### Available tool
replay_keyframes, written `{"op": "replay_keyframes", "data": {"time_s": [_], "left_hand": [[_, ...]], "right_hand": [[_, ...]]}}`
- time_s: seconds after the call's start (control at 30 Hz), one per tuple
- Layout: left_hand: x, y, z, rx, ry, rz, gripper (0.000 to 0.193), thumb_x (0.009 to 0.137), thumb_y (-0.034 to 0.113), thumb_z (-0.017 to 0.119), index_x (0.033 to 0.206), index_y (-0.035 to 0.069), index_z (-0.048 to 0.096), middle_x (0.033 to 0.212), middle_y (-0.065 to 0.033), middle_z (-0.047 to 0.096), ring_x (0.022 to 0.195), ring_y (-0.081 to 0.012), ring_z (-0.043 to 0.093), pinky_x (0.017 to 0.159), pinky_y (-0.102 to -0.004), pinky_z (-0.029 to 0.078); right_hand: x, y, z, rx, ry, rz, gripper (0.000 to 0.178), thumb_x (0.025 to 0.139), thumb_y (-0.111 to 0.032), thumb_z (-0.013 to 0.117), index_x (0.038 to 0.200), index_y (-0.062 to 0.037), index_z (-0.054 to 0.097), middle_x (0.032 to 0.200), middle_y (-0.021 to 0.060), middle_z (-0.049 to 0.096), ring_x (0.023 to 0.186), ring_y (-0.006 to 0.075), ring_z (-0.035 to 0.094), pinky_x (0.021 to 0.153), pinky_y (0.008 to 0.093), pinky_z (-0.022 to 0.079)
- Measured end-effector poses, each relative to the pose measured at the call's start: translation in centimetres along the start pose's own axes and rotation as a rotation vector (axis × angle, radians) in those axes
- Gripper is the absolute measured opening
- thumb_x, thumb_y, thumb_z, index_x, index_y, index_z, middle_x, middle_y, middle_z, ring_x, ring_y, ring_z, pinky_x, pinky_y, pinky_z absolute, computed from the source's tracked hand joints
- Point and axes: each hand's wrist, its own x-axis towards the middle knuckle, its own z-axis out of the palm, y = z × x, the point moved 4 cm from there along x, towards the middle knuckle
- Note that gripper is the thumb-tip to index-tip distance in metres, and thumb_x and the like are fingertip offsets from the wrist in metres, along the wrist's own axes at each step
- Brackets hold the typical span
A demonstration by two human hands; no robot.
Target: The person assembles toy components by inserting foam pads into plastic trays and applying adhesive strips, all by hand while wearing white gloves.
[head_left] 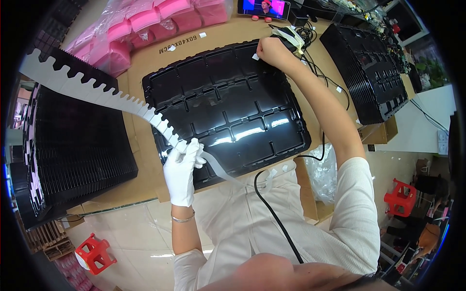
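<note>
A shallow black plastic tray (208,114) with raised ribs lies on the cardboard-covered table in front of me. My left hand (180,167), in a white glove, is closed on a long white strip (102,94) with a notched edge. The strip curves up to the far left, and a plainer tail of it hangs toward my lap. My right hand (273,51), bare and curled closed, rests at the tray's far right corner. Beside its knuckles is a small white piece (255,56), perhaps a sticker. Whether the fingers pinch anything is hidden.
Tall stacks of black trays stand left (80,140) and far right (369,72). Pink packs in clear plastic (165,22) sit at the back left. A phone (263,8) with its screen lit and tangled black cables (307,35) lie behind. Red stools (97,254) stand on the floor.
</note>
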Motion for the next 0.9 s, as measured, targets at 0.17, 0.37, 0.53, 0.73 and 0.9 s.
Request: {"op": "replay_keyframes", "data": {"time_s": [0.17, 0.37, 0.53, 0.73, 0.9], "left_hand": [[0.0, -0.2, -0.1, 0.001, 0.009, -0.005, 0.017, 0.091, 0.017, 0.065, 0.097, 0.000, 0.066, 0.082, -0.0077, 0.068, 0.063, -0.0075, 0.058, 0.055, -0.0186, 0.042], [-0.1, -0.1, 0.1, -0.012, -0.012, 0.029, 0.020, 0.091, 0.015, 0.064, 0.102, -0.001, 0.066, 0.083, -0.0078, 0.068, 0.063, -0.0079, 0.059, 0.056, -0.0190, 0.043], [-0.2, -0.5, -0.2, 0.003, -0.012, 0.012, 0.021, 0.092, 0.014, 0.063, 0.105, -0.002, 0.066, 0.084, -0.0081, 0.068, 0.065, -0.0079, 0.059, 0.056, -0.0193, 0.043], [-0.5, 0.4, -1.1, -0.064, 0.042, 0.004, 0.022, 0.089, 0.016, 0.068, 0.102, -0.002, 0.065, 0.086, -0.0090, 0.068, 0.063, -0.0085, 0.060, 0.054, -0.0192, 0.045], [-1.5, 0.6, -1.4, -0.125, 0.090, 0.024, 0.026, 0.086, 0.016, 0.071, 0.105, 0.001, 0.060, 0.078, -0.0023, 0.062, 0.058, -0.0052, 0.054, 0.052, -0.0175, 0.041]], "right_hand": [[-0.5, -0.3, -0.1, 0.037, -0.059, 0.044, 0.014, 0.075, -0.014, 0.071, 0.076, -0.0005, 0.068, 0.075, 0.0154, 0.067, 0.074, 0.0306, 0.067, 0.071, 0.0375, 0.053], [-0.4, 0.5, 0.1, -0.034, 0.020, 0.090, 0.015, 0.075, -0.014, 0.072, 0.077, 0.0004, 0.068, 0.075, 0.0159, 0.067, 0.072, 0.0282, 0.067, 0.070, 0.0360, 0.052], [-2.1, 1.3, -0.3, 0.479, -0.145, -0.029, 0.020, 0.077, -0.021, 0.072, 0.079, -0.0010, 0.070, 0.072, 0.0076, 0.067, 0.068, 0.0175, 0.062, 0.068, 0.0289, 0.049], [-6.2, -1.1, -1.5, 1.385, -0.117, 0.214, 0.015, 0.089, -0.016, 0.060, 0.092, -0.0014, 0.061, 0.096, 0.0090, 0.065, 0.082, 0.0095, 0.056, 0.071, 0.0200, 0.044], [-11.7, -10.4, -0.4, 1.932, -0.455, 0.218, 0.022, 0.088, -0.009, 0.047, 0.104, 0.0021, 0.058, 0.091, 0.0157, 0.064, 0.078, 0.0154, 0.060, 0.070, 0.0228, 0.050]]}}
